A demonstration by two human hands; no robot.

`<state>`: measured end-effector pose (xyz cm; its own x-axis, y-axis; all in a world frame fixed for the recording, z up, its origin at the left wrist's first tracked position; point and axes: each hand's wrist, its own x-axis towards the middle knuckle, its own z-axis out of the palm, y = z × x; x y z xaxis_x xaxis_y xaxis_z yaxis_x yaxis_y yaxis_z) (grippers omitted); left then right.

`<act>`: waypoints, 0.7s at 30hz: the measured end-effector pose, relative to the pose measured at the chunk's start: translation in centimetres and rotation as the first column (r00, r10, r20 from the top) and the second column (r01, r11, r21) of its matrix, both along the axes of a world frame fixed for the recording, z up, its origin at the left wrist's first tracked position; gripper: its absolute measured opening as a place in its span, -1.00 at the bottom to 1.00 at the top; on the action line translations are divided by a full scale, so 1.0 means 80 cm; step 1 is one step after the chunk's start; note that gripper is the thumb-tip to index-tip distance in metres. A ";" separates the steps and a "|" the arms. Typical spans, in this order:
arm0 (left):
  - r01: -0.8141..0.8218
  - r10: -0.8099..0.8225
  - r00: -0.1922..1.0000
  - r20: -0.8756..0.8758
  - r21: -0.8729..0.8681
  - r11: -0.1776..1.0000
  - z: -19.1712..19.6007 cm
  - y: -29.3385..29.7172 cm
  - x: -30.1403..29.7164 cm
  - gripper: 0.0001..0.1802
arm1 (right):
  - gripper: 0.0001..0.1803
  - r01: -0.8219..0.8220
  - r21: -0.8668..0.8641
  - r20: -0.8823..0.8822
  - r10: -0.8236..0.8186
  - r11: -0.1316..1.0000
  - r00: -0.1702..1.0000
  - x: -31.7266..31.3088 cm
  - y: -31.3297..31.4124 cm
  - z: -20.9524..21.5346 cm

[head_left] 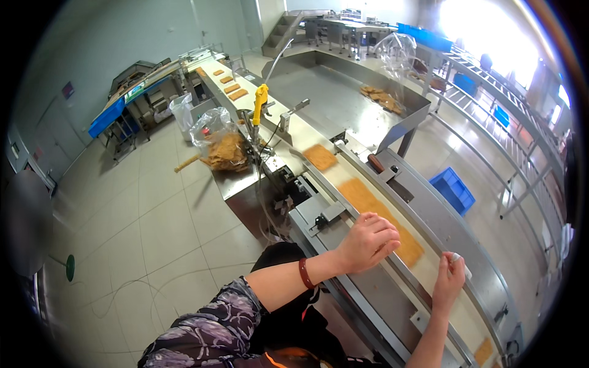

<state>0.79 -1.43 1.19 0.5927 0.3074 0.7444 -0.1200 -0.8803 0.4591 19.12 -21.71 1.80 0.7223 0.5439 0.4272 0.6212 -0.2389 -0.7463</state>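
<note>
My left hand reaches over the near rail of a pale conveyor belt, fingers curled down onto a long flat brown sheet lying on the belt. Whether it grips the sheet is hidden by the knuckles. It wears a dark red bracelet at the wrist. My right hand is further down the belt, just past the sheet's end, pinching a small white object in its fingertips. A smaller square brown sheet lies further up the belt.
Several more brown sheets ride the far belt. A clear bag of brown scraps sits on a steel ledge left of the line. A steel tray table holds a small pile of sheets. A blue crate stands on the floor at right.
</note>
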 end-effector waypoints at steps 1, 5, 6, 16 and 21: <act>0.004 -0.004 1.000 -0.001 -0.006 1.000 0.000 -0.001 0.000 -0.86 | -0.89 -0.004 -0.001 0.003 0.004 1.000 1.000 -0.001 -0.001 0.000; 0.008 -0.008 1.000 -0.004 -0.014 1.000 -0.001 0.000 -0.001 -0.85 | -0.89 -0.003 -0.011 0.012 0.003 1.000 1.000 -0.005 0.002 0.007; 0.008 -0.008 1.000 -0.005 -0.007 1.000 -0.001 0.000 -0.001 -0.85 | -0.89 -0.006 -0.009 0.009 0.006 1.000 1.000 -0.004 0.001 0.006; -0.004 0.004 1.000 -0.019 0.000 1.000 0.000 0.006 0.000 -0.84 | -0.89 0.001 -0.016 -0.002 -0.001 1.000 1.000 -0.007 0.003 0.008; -0.053 0.054 0.997 -0.055 0.014 0.998 0.002 0.008 -0.002 -0.83 | -0.89 0.000 -0.034 -0.004 0.000 0.999 1.000 -0.006 0.003 0.008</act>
